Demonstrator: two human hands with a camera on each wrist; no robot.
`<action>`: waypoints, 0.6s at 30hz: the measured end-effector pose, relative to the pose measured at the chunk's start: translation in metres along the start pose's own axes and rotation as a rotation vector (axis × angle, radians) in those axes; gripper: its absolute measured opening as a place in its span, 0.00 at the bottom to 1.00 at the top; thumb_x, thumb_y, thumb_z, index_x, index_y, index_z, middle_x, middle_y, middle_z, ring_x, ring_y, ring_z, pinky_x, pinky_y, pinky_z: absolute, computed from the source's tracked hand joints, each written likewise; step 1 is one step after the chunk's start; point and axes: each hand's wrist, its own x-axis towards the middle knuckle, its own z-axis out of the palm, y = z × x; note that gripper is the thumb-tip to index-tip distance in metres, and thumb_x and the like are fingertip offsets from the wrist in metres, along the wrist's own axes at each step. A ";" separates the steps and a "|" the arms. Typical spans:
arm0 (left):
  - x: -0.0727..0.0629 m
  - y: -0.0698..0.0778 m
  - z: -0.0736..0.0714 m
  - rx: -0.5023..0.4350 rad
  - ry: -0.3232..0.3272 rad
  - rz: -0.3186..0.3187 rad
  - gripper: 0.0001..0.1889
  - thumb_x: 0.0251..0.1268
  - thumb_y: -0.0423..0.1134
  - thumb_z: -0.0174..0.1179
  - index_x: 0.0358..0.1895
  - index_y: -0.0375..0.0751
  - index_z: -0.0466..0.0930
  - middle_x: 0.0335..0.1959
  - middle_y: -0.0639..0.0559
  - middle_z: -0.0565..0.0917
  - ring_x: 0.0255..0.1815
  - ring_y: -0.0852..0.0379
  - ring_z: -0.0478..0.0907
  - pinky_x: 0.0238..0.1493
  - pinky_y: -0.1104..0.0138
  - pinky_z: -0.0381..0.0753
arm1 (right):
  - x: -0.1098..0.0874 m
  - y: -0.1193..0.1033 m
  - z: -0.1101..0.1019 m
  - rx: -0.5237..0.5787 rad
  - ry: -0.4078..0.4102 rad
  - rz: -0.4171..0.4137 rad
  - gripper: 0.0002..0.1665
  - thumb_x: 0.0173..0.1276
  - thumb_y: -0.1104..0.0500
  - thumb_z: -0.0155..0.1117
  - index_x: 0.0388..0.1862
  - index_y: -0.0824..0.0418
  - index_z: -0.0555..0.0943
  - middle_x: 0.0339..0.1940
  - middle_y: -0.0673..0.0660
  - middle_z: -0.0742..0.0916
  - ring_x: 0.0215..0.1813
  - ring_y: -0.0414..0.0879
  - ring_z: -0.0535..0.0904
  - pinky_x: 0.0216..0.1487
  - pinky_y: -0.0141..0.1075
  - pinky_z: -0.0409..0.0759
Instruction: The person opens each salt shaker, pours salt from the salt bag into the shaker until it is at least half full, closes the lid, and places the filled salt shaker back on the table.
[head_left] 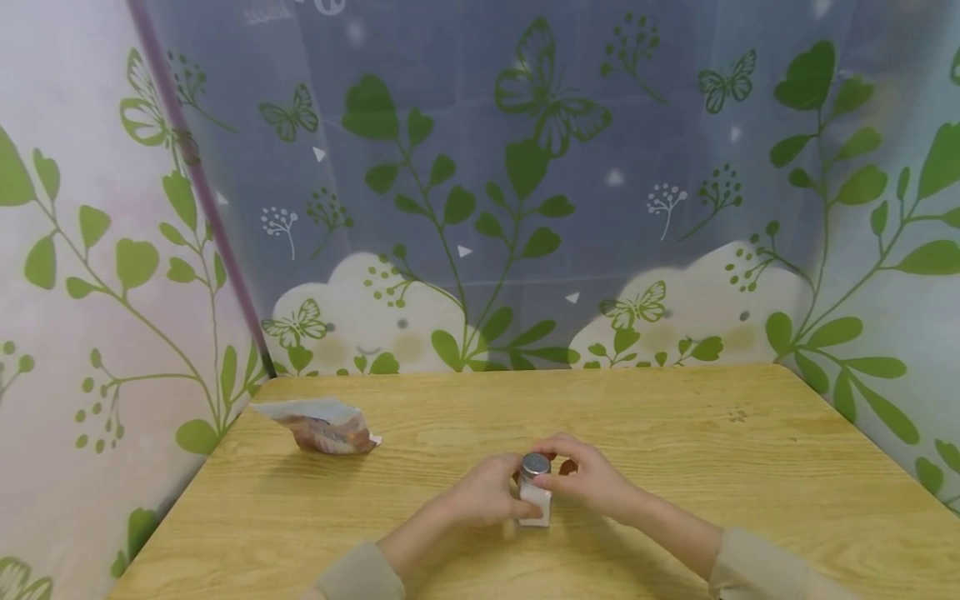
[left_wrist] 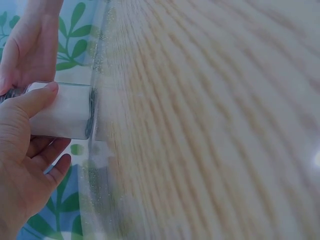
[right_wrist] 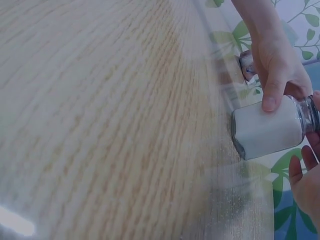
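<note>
A small square glass salt shaker full of white grains stands upright on the wooden table, its silver metal lid on top. From the left side, my left hand grips the glass body, with the thumb across the front face. My right hand pinches the lid between thumb and fingers from the right. Both wrist views show the shaker from the side, white almost up to its neck. In the right wrist view the lid is partly cut off by the frame edge.
A crumpled brown and white packet rests on the table's left part. Fine white grains lie scattered near the shaker's base. Printed cloth with leaves and butterflies hangs behind and beside the wooden table.
</note>
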 end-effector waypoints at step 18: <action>0.000 0.000 0.001 0.013 -0.004 -0.015 0.20 0.49 0.42 0.70 0.45 0.43 0.76 0.33 0.62 0.75 0.32 0.66 0.72 0.33 0.71 0.73 | 0.000 0.003 -0.003 -0.002 0.023 0.030 0.23 0.63 0.57 0.63 0.56 0.63 0.75 0.49 0.54 0.78 0.49 0.43 0.69 0.45 0.36 0.69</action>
